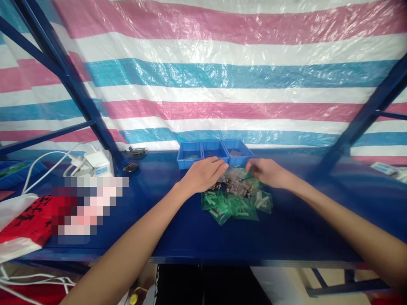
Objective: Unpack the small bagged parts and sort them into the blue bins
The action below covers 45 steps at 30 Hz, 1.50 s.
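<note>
My left hand reaches over the left side of a pile of small plastic bags, palm down with fingers stretched out. It hides part of the pile. My right hand hovers at the pile's right back edge, its fingers bent downward and blurred; whether they pinch anything does not show. Green-tinted bags with pale strip-like pieces lie at the front of the pile. Clear bags with small dark and brownish parts lie behind them. Just beyond both hands stand three joined blue bins with a few small things inside.
The blue table carries white power adapters and cables at left, near small black objects and a red-and-white bag. Blue frame posts rise at both sides before a striped plastic sheet. A blurred-out patch covers part of the left.
</note>
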### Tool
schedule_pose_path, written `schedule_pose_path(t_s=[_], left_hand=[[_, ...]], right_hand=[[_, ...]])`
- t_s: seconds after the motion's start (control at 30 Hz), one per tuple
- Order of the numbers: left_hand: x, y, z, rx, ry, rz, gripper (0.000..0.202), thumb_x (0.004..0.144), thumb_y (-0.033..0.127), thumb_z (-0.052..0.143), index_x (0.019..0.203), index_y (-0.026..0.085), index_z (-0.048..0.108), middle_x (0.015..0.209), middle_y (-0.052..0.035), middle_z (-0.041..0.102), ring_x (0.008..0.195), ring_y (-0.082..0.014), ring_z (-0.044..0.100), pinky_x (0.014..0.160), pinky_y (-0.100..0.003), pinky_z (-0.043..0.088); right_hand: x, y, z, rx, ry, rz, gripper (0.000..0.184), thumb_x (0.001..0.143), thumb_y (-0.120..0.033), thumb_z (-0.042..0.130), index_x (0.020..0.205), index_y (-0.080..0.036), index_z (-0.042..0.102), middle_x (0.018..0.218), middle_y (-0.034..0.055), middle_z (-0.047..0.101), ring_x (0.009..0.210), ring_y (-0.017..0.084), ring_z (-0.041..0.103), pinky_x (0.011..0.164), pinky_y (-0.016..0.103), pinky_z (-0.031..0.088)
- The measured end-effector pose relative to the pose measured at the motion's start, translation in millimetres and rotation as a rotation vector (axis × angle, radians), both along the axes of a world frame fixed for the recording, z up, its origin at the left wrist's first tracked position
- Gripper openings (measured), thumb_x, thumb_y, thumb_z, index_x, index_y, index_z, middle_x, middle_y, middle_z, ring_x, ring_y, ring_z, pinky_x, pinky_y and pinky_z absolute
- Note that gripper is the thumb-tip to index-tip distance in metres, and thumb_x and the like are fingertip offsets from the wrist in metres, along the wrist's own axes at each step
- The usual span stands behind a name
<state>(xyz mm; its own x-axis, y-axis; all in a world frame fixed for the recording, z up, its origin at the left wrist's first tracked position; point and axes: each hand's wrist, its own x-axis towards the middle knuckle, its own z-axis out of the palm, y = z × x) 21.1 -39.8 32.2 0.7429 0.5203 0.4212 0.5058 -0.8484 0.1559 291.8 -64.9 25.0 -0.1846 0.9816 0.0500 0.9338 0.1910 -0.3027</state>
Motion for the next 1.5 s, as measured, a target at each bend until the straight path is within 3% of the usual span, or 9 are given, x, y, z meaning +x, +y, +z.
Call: schedule_pose_path(t_s=[0.33,0.57,0.7,0.83,1.0,1.1,1.23,1.33,1.5], left_hand=[[1.4,-1.5,4.5,0.014,-0.033,-0.004,0.049,0.11,0.035,0.018,0.082,0.02,0.056,0.064,0.0,0.054,0.057,-0.0153,0.053,0.058,-0.031,0.037],[0.5,0.4,2.0,-0.047,-0.083,-0.011,0.05,0.11,0.037,0.018,0.112,0.017,0.064,0.084,-0.0057,0.071,0.078,-0.0191,0.069,0.072,-0.031,0.052],[0.2,-4.8,5.2,-0.03,-0.158,-0.041,0.048,0.108,0.045,0.031,0.151,0.024,0.038,0.131,-0.0101,0.065,0.102,-0.0212,0.069,0.08,-0.032,0.054],[1.0,-8.8,8.2,0.02,-0.097,-0.074,0.074,0.097,0.053,0.055,0.159,0.034,0.021,0.145,-0.0108,0.051,0.091,-0.0176,0.067,0.07,-0.028,0.053],[0.9,-3.7,3.5,0.151,-0.016,-0.075,0.044,0.102,0.044,0.05,0.143,0.03,0.047,0.141,-0.011,0.051,0.079,-0.0128,0.063,0.063,-0.026,0.049],[-0.2,0.0,2.4,0.194,-0.049,-0.051,0.031,0.108,0.033,0.038,0.131,0.025,0.058,0.129,-0.0097,0.058,0.079,-0.0127,0.064,0.065,-0.027,0.048],[0.3,3.4,2.4,0.142,-0.164,-0.061,0.029,0.108,0.036,0.04,0.124,0.021,0.06,0.109,-0.0064,0.069,0.09,-0.0172,0.068,0.072,-0.028,0.05],[2.9,2.1,2.5,0.034,-0.246,-0.049,0.024,0.107,0.038,0.046,0.123,0.022,0.056,0.095,-0.0016,0.073,0.081,-0.0156,0.069,0.071,-0.027,0.049],[6.4,-6.3,4.6,0.034,-0.251,-0.031,0.022,0.107,0.04,0.044,0.115,0.022,0.053,0.095,-0.0009,0.07,0.073,-0.0133,0.064,0.064,-0.026,0.045]], right_hand=[[-7.0,-18.7,25.9,0.267,0.217,-0.03,0.017,0.077,-0.017,0.054,0.084,-0.022,0.068,0.073,0.0015,0.068,0.064,0.019,0.06,0.061,0.03,0.043],[-25.8,-32.2,32.6,0.564,0.277,0.01,0.018,0.087,-0.018,0.05,0.081,-0.021,0.066,0.091,0.0081,0.064,0.073,0.021,0.06,0.069,0.035,0.046],[-42.0,-40.6,26.5,0.453,0.606,0.051,0.014,0.089,-0.024,0.054,0.079,-0.022,0.063,0.089,0.0054,0.061,0.065,0.018,0.06,0.064,0.034,0.049],[-51.6,-43.5,19.4,0.304,0.883,0.011,0.006,0.087,-0.025,0.062,0.081,-0.023,0.06,0.072,-0.0004,0.059,0.063,0.017,0.063,0.07,0.033,0.052],[-52.4,-38.3,12.1,0.184,1.15,0.003,0.017,0.08,-0.033,0.075,0.082,-0.022,0.062,0.077,-0.0012,0.059,0.055,0.012,0.057,0.06,0.03,0.05],[-54.1,-37.6,10.5,0.141,1.107,0.023,0.025,0.083,-0.042,0.074,0.09,-0.021,0.063,0.081,0.0016,0.065,0.055,0.013,0.058,0.058,0.03,0.051],[-57.9,-40.2,8.5,0.236,0.83,0.081,0.032,0.09,-0.053,0.064,0.1,-0.023,0.064,0.091,0.0061,0.067,0.065,0.017,0.059,0.059,0.031,0.051],[-59.3,-41.3,6.8,0.337,0.673,0.109,0.034,0.091,-0.054,0.063,0.08,-0.022,0.058,0.084,0.0043,0.059,0.069,0.017,0.054,0.057,0.029,0.046],[-58.8,-42.2,8.9,0.148,0.834,0.093,0.043,0.091,-0.054,0.064,0.067,-0.022,0.049,0.06,-0.0037,0.046,0.056,0.014,0.047,0.056,0.028,0.042]])
